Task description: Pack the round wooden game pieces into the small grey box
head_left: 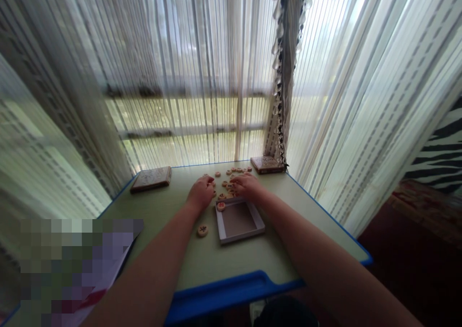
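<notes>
The tray, one open white box, sits on the table with its open side up. Its sides run away from the person, turned slightly so that the far end leans left; it looks nearly square, so a long axis is hard to tell.

The pieces are round discs, with no long axis, and those that can be read lie face up. One red-marked piece is at the tray's far left corner, overlapping the rim; whether it rests on the rim or inside cannot be told. One dark-marked piece lies flat just left of the tray. At least ten more are scattered beyond the tray, some touching or overlapping; fingers cover several, so the full count cannot be made out.

The left hand is beyond the tray and to its left, fingers half bent over pieces. The right hand is just beyond the tray's far edge, fingers loosely stretched to the left among pieces. Whether either grips one cannot be seen.

Two flat boxes lie well beyond the tray: the left box and the right box, both seeming longer crosswise. Their lid markings are too small to read. Pixelated blocks hide what is left of the tray, toward the person.
</notes>
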The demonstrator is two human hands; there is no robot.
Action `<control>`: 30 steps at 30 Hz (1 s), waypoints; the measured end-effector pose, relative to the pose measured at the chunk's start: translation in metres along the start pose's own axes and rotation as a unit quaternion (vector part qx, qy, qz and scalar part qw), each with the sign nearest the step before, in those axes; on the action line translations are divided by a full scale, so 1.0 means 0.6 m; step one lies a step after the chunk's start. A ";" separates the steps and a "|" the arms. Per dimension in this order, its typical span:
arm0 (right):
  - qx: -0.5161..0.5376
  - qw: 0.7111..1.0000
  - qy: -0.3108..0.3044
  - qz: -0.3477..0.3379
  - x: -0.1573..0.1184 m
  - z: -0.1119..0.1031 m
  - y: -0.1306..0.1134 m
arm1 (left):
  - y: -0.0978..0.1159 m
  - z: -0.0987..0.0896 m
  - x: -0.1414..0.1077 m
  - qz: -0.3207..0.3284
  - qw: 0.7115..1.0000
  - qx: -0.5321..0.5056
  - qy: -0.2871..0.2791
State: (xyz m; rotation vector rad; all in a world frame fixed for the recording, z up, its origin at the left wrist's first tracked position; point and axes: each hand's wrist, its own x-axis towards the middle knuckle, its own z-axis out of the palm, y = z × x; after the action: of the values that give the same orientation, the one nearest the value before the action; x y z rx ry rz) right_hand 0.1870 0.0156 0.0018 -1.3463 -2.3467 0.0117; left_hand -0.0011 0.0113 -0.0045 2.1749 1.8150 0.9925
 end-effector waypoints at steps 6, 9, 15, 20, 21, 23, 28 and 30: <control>-0.010 0.999 -0.023 -0.020 0.003 0.006 0.006 | -0.001 0.000 -0.003 0.005 1.000 0.009 -0.010; -0.015 0.999 -0.028 -0.019 0.004 0.006 0.006 | -0.002 -0.001 -0.005 0.007 1.000 0.016 -0.008; -0.020 1.000 -0.011 -0.017 0.005 0.009 0.006 | -0.003 -0.003 -0.006 0.027 0.999 0.031 -0.015; -0.008 1.000 -0.004 0.014 0.009 0.009 0.012 | -0.004 -0.002 -0.004 0.030 0.999 0.035 -0.022; -0.005 1.000 0.003 0.018 0.009 0.008 0.013 | -0.005 -0.002 -0.004 0.030 0.999 0.035 -0.022; 0.007 1.000 0.011 0.018 0.010 0.006 0.012 | -0.006 -0.002 -0.004 0.034 0.999 0.035 -0.016; 0.016 1.000 -0.027 -0.003 0.009 0.006 0.009 | -0.008 -0.003 -0.005 0.061 0.997 0.040 0.000; 0.011 0.999 -0.033 0.008 0.009 0.007 0.010 | -0.008 -0.001 -0.006 0.065 0.997 0.038 0.002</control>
State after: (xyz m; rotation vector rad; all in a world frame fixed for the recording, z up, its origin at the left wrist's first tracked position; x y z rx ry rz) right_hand 0.1878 0.0239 -0.0015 -1.3748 -2.3821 0.0871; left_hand -0.0055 0.0092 -0.0074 2.3647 1.7598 0.9677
